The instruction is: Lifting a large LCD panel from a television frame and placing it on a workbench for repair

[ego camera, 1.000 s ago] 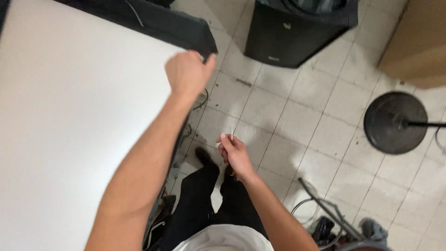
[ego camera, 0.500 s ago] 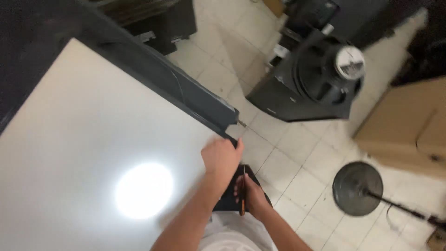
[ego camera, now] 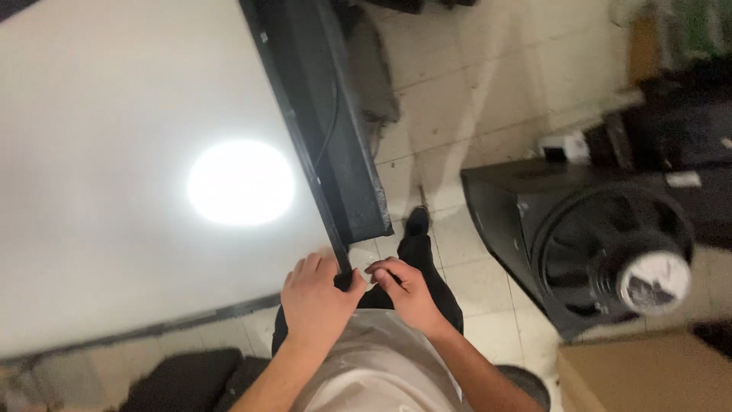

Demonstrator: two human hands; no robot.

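So the big white panel (ego camera: 114, 152) fills the whole left side, lying flat with a bright light spot glaring off it. Its black frame (ego camera: 335, 145) runs along the right edge down to the near corner, and that corner is where both hands are. To the right on the tiled floor (ego camera: 473, 91) sits a black speaker box (ego camera: 579, 252) with the cone facing up, and a cardboard box (ego camera: 640, 374) pokes in at the bottom right.

Left hand (ego camera: 316, 301) is clamped over the frame corner, fingers curled around it. Right hand (ego camera: 404, 290) is right beside it, fingers pinched together on something small and dark, can't tell what. Looks like the corner job is midway: panel's laid out, corner's held, nothing visibly finished.
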